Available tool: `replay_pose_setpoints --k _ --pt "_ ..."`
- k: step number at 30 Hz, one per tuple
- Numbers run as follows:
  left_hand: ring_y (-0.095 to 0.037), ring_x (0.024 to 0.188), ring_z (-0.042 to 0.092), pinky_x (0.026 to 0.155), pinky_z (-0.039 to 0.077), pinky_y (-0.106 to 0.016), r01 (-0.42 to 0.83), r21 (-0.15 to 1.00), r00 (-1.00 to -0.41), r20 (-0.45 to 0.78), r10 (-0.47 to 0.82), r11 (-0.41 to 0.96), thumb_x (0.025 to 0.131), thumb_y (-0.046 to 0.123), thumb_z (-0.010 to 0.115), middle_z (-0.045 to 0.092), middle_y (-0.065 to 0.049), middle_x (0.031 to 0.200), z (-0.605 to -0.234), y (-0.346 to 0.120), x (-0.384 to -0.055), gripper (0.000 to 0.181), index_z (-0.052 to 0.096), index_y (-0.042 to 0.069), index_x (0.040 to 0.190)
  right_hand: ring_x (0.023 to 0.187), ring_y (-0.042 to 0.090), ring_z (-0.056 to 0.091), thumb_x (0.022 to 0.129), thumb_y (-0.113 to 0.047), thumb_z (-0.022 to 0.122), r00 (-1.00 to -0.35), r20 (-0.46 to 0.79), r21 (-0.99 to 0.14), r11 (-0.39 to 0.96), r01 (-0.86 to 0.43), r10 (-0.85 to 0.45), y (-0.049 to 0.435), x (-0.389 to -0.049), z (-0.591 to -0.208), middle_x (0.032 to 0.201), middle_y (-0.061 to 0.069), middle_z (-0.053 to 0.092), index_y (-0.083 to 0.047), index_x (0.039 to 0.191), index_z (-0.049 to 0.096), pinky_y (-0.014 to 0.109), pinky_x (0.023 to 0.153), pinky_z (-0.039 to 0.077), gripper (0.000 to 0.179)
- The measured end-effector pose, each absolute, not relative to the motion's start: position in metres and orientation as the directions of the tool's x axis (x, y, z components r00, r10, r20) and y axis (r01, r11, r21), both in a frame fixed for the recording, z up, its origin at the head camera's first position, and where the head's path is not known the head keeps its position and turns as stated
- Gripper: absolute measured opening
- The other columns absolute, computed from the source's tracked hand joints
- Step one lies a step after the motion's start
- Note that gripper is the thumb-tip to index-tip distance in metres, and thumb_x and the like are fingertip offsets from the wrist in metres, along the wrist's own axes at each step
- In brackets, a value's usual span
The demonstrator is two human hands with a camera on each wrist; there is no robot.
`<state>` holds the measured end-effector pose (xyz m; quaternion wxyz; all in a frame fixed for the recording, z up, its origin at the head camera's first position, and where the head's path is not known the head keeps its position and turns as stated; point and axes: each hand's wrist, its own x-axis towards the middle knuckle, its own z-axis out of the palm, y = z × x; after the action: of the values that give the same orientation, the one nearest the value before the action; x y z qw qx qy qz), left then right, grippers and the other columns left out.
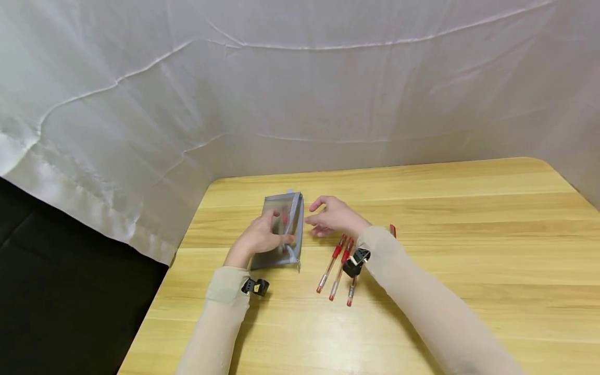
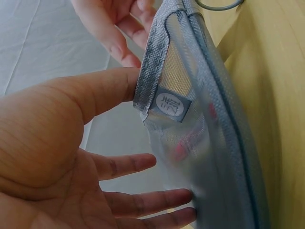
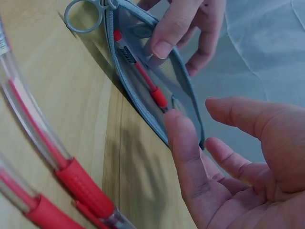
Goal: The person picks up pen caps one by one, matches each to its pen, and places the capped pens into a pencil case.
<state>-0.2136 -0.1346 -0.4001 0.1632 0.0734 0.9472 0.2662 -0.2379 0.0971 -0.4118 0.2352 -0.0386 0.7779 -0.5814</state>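
A grey mesh zip pouch (image 1: 280, 200) lies on the table with its zipped side open. My left hand (image 1: 260, 234) holds the pouch's rim, its thumb inside the mouth and its other fingers along the outside. Inside the pouch is a red gel pen (image 3: 143, 76), clear-barrelled with a red grip. My right hand (image 1: 337, 216) is at the pouch's mouth, fingers spread and loosely bent, holding nothing. One of its fingertips is right by the pen's lower end in the right wrist view. Several more red pens (image 1: 335, 264) lie below my right hand, partly hidden by the sleeve.
The wooden table (image 1: 469, 234) stretches off to the right. A pale cloth curtain (image 1: 328, 104) hangs along its back and left side. Another red pen end (image 1: 392, 230) shows beyond my right sleeve. A ring pull (image 3: 85, 16) hangs from the pouch's zip.
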Motion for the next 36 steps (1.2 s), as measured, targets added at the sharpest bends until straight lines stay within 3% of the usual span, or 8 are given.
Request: replay_pose_setpoints --k 10,27,36 --pt "-0.046 0.148 0.049 0.119 0.043 -0.065 0.053 0.524 -0.935 -0.272 0.226 0.85 0.095 0.045 0.079 0.052 -0.025 0.159 -0.401 -0.135 -0.214 0.083 0.04 0.009 0.159 0.09 0.033 0.078 0.103 -0.016 0.073 -0.886 -0.31 -0.924 0.328 0.196 -0.344 0.112 -0.224 -0.403 0.121 0.03 0.07 0.002 0.144 0.05 0.039 0.083 0.067 0.05" --pt "-0.045 0.146 0.051 0.119 0.044 -0.065 0.057 0.535 -0.934 -0.27 0.234 0.843 0.093 0.044 0.081 0.054 -0.024 0.158 -0.398 -0.133 -0.214 0.086 0.04 0.01 0.16 0.087 0.036 0.08 0.104 -0.019 0.073 -0.914 -0.252 -0.911 0.396 0.113 -0.319 0.127 -0.194 -0.403 0.112 0.027 0.072 0.002 0.139 0.053 0.039 0.075 0.067 0.045" --pt "-0.046 0.146 0.051 0.118 0.044 -0.066 0.06 0.528 -0.933 -0.271 0.235 0.847 0.094 0.044 0.081 0.053 -0.025 0.158 -0.398 -0.135 -0.216 0.086 0.039 0.009 0.16 0.081 0.029 0.081 0.105 -0.023 0.071 -0.927 -0.239 -0.9 0.426 0.098 -0.291 0.133 -0.185 -0.407 0.109 0.023 0.074 0.0 0.138 0.055 0.037 0.071 0.066 0.043"
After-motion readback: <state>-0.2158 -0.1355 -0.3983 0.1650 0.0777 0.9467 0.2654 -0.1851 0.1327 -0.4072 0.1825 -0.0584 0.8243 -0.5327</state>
